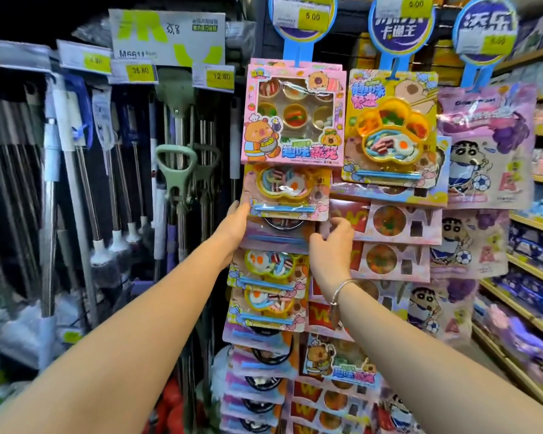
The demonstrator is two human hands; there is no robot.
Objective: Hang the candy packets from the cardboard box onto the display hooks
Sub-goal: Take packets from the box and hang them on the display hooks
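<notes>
Candy packets hang in three columns from blue display strips. A pink packet with round candy cups [292, 114] tops the left column, and a yellow tray packet [389, 130] tops the middle one. Below the pink packet hangs a packet with fried-egg candy and blue chopsticks [287, 192]. My left hand [234, 227] holds that packet's left edge, fingers behind it. My right hand [331, 245] pinches the right edge of the packet beneath it [279, 233]. The cardboard box is out of view.
Mops and brooms [176, 170] with yellow price tags hang close on the left. Purple cartoon packets [486, 145] fill the right column. Shelves of goods [533, 252] run along the far right. Round blue signs [398, 23] top the strips.
</notes>
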